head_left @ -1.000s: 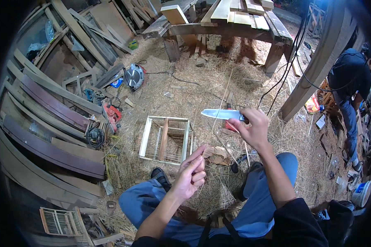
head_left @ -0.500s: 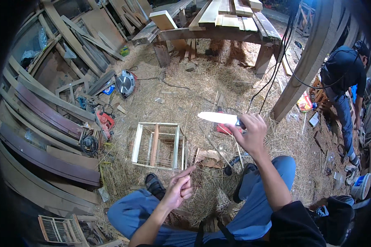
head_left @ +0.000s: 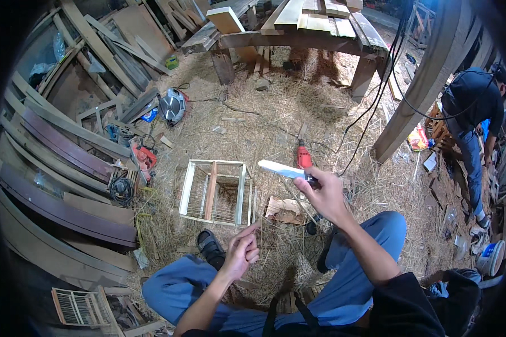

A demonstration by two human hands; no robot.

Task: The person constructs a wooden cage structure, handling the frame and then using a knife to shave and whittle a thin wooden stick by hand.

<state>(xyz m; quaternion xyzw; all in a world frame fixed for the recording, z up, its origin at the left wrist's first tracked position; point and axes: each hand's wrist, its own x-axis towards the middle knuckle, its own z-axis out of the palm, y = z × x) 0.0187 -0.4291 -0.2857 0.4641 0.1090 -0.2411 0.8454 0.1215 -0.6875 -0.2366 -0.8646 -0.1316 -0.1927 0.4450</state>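
Note:
My right hand (head_left: pixel 320 194) grips the dark handle of a knife (head_left: pixel 281 170), its pale blade pointing left across the middle. Lower and to the left, my left hand (head_left: pixel 242 253) is pinched on what looks like a thin pale strip (head_left: pixel 257 223), hard to make out against the straw. Just beyond that hand stands a small wooden frame cage (head_left: pixel 212 190) with thin bars. A red drill (head_left: pixel 303 153) lies behind the knife. A torn brown piece (head_left: pixel 284 209) rests on the straw between my feet and the drill.
A plank-topped bench (head_left: pixel 287 36) stands ahead. A circular saw (head_left: pixel 171 105), red power tool (head_left: pixel 144 158) and leaning boards (head_left: pixel 67 180) line the left. Cables hang beside a post (head_left: pixel 410 112); a co-worker (head_left: pixel 472 104) bends over at the right. Another barred piece (head_left: pixel 78 306) sits lower left.
My right hand and the knife have moved left and down, uncovering more of the red drill. My left hand has shifted slightly down and left, and the whole view has shifted a little.

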